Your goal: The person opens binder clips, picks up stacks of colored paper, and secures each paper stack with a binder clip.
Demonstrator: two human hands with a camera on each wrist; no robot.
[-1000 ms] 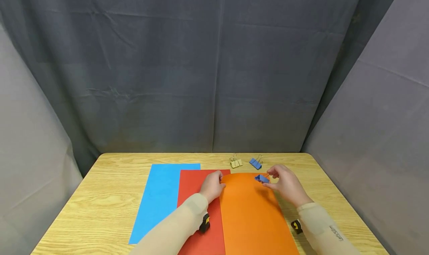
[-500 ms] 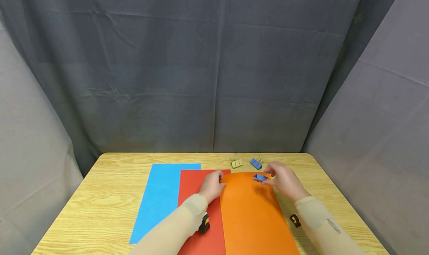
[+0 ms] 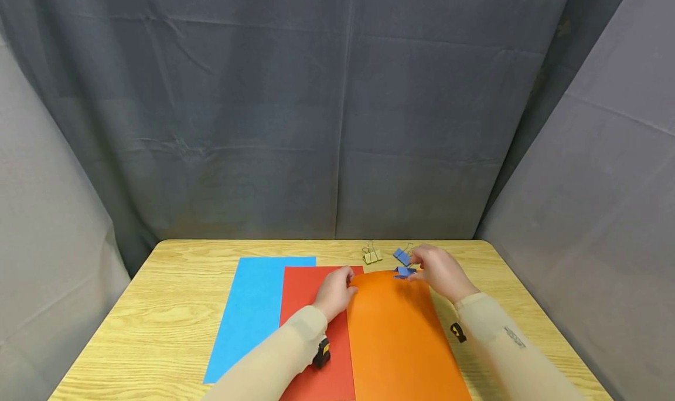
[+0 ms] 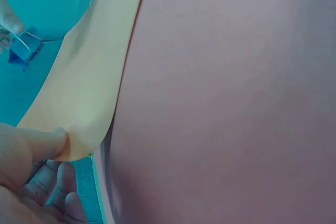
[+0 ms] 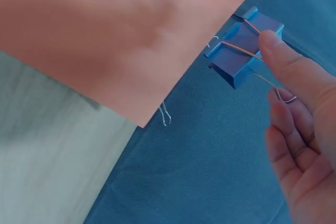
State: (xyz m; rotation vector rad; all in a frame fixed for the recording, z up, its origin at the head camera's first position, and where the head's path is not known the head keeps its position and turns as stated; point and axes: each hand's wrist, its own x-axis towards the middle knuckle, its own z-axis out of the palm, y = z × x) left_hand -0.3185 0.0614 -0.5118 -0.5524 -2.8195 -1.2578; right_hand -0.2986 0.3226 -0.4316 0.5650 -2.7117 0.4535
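My left hand pinches the far left corner of an orange sheet, thumb on top; in the left wrist view that sheet looks pale and curls upward. The sheet partly covers a red sheet. At the far edge of the orange sheet, my right hand holds a blue binder clip by its wire handles. In the right wrist view the clip has its mouth parted and facing the sheet's edge; whether it touches the paper I cannot tell.
A blue sheet lies left of the red one. Behind the orange sheet, a yellow binder clip and a second blue binder clip lie on the wooden table. A grey curtain hangs behind the table.
My right hand has moved away from me and slightly left, carrying the blue binder clip from above the orange sheet to its far edge. The left hand stays at its corner.
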